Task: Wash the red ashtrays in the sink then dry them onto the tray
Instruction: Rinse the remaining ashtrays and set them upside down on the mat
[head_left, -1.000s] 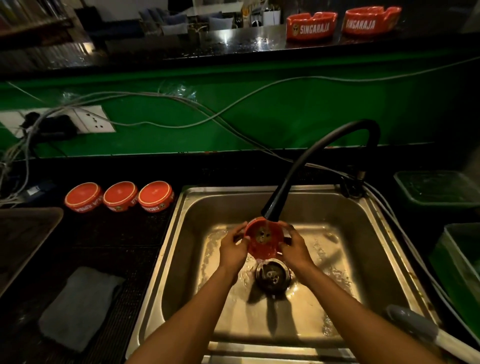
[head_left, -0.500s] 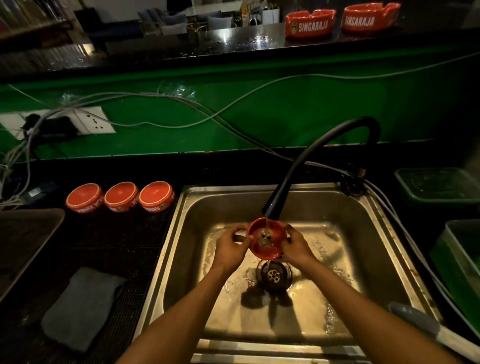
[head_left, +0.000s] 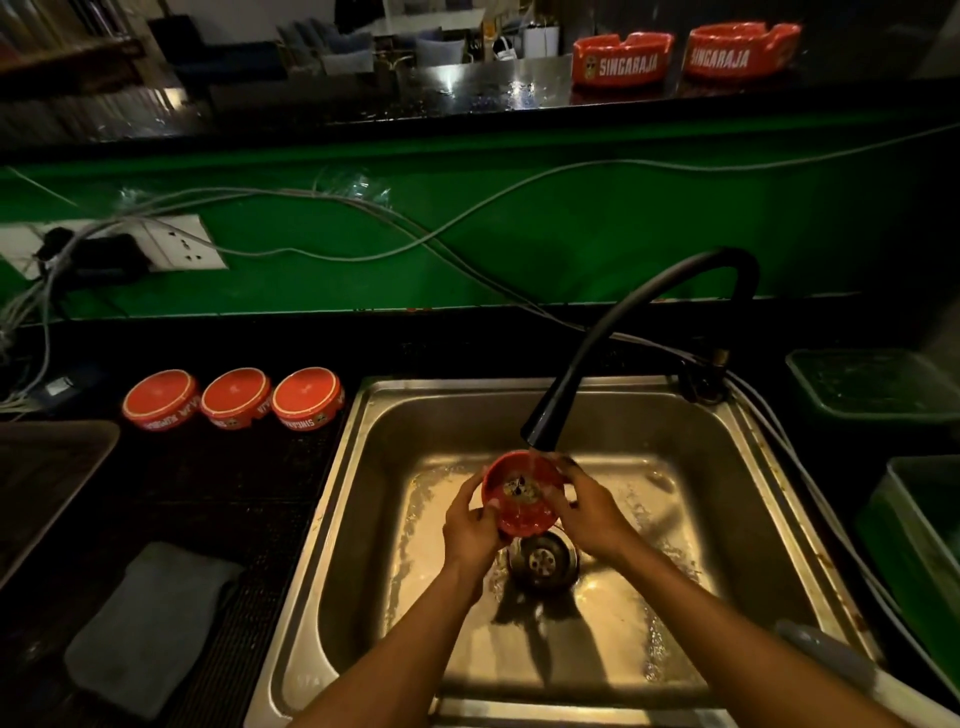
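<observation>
A round red ashtray (head_left: 521, 493) is held tilted over the steel sink (head_left: 410, 613), right under the black tap spout (head_left: 543, 431), with water running into its bowl. My left hand (head_left: 470, 522) grips its left and lower rim. On the other side my right hand (head_left: 589, 512) holds the right rim, fingers curled round it. Three more red ashtrays (head_left: 234, 398) stand upside down in a row on the dark counter left of the sink. A dark tray (head_left: 47, 478) lies at the far left edge.
A grey cloth (head_left: 148, 623) lies on the counter at the front left. The drain (head_left: 543, 561) sits below my hands. Two rectangular red ashtrays (head_left: 680, 54) stand on the upper bar top. Green tubs (head_left: 914, 514) are to the right; cables and a socket (head_left: 171, 241) run along the green wall.
The ashtray has stayed under the tap and tipped a little more toward me. My right hand has shifted round its right rim; the left hand now sits lower on the rim.
</observation>
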